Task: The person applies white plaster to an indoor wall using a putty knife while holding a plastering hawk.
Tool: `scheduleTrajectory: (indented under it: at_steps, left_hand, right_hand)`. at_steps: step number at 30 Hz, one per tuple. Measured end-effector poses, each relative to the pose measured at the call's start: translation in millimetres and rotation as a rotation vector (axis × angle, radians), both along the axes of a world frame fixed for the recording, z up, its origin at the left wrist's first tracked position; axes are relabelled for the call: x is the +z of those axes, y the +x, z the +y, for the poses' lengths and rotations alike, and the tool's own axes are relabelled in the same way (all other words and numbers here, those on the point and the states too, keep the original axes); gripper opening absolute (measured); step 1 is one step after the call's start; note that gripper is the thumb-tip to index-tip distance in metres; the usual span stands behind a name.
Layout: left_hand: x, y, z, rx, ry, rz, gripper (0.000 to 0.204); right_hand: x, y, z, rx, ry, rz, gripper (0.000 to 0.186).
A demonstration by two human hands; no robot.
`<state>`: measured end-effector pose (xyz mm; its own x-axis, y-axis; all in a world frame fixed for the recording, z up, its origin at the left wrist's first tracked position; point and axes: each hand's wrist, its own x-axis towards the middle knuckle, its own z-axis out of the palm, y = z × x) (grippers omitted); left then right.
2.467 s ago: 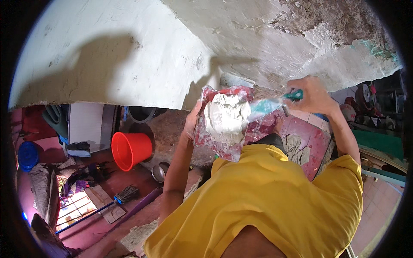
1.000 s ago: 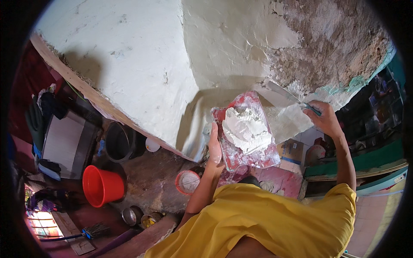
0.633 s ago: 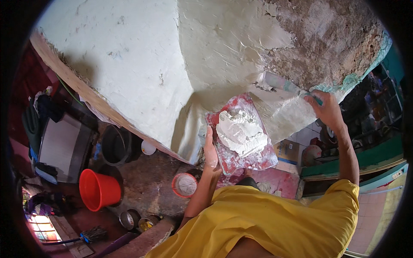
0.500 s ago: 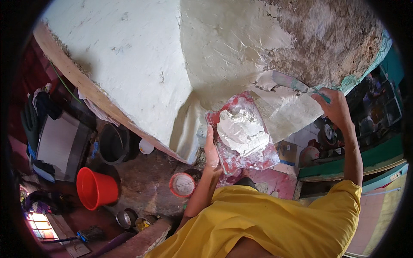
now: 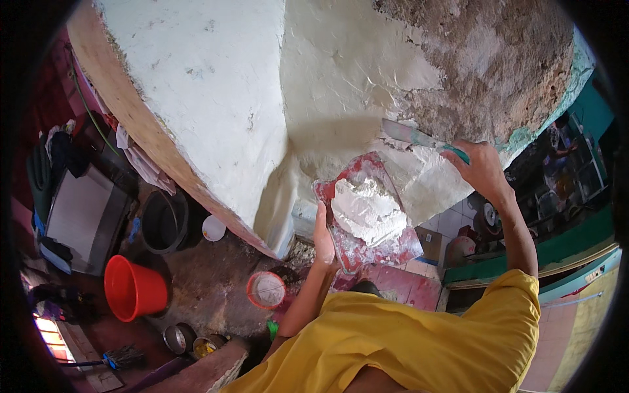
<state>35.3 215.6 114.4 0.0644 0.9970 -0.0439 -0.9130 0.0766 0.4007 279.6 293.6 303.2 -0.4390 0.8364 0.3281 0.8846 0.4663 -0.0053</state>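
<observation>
Putty knife [image 5: 417, 136] — farther left

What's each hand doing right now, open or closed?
Left hand: holding the red board by its left edge, grip partly hidden; white paste on top.
Right hand: closed on the putty knife by its teal handle.

white paste [image 5: 370, 213], red board [image 5: 407, 242], yellow shirt [image 5: 400, 334]
</observation>
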Motion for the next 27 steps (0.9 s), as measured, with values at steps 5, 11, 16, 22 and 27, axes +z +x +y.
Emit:
scheduleTrajectory:
  at_steps: [5,11,16,22,27]
  left_hand:
    - [-5.7,-2.4,2.4,-0.006,0.009,-0.042,0.059]
    - [5.3,-4.4,-1.3,0.024,-0.03,0.028,0.062]
    - [10.7,-4.7,-1.1,-0.034,-0.025,-0.07,0.063]
    - [12.7,-4.8,0.8,0.065,-0.054,0.07,0.059]
    - [6.7,-6.6,0.2,0.099,-0.09,0.115,0.056]
  right_hand:
    - [9.7,12.3,-4.0,-0.132,0.117,0.023,0.029]
    - [30.7,24.8,-16.2,-0.144,0.132,0.077,0.027]
    - [35.1,24.5,-26.8,-0.02,0.11,0.076,0.022]
    - [10.3,3.3,-3.3,-0.019,0.17,-0.015,0.026]
    - [29.6,24.2,-13.9,-0.054,0.249,0.078,0.02]
